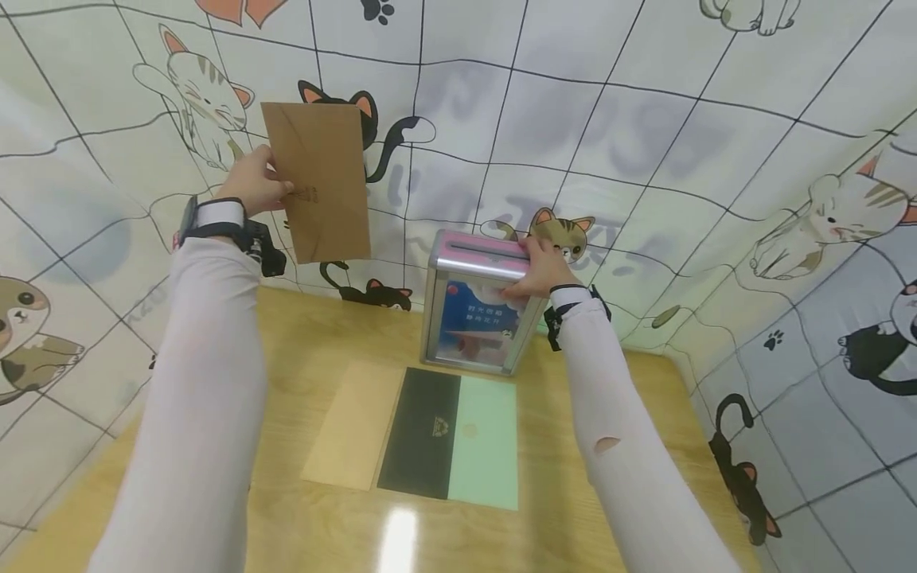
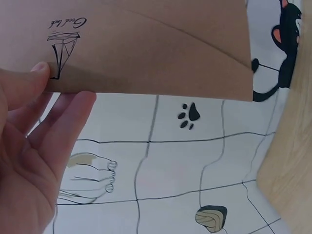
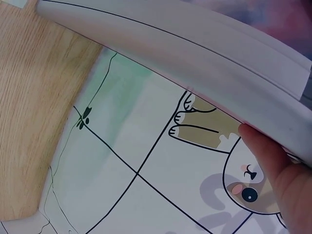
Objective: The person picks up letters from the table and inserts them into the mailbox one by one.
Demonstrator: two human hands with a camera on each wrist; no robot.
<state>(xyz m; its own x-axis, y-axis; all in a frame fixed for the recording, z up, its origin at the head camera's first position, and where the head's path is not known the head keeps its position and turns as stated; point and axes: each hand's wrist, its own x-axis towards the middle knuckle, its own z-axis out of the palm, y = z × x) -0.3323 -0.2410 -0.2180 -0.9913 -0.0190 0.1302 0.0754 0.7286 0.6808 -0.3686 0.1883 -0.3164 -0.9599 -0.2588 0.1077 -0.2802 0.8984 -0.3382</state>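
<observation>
My left hand (image 1: 255,185) pinches a brown kraft envelope (image 1: 325,183) by its left edge, raised upright above the table, left of the box. In the left wrist view the thumb lies on the envelope (image 2: 161,53) beside a small printed sailboat, with fingers behind. At the table's back stands a silver-framed box (image 1: 473,318) with a pink slotted top and a blue printed front. My right hand (image 1: 542,267) grips the top right end of this box, thumb on the front side. In the right wrist view, a fingertip (image 3: 253,141) lies against the box's edge (image 3: 161,53).
In front of the box, three envelopes lie side by side on the wooden table (image 1: 286,525): a tan one (image 1: 351,430), a dark one (image 1: 419,446) with a gold emblem, and a mint green one (image 1: 487,461). A cat-patterned curtain (image 1: 501,119) hangs behind and along both sides.
</observation>
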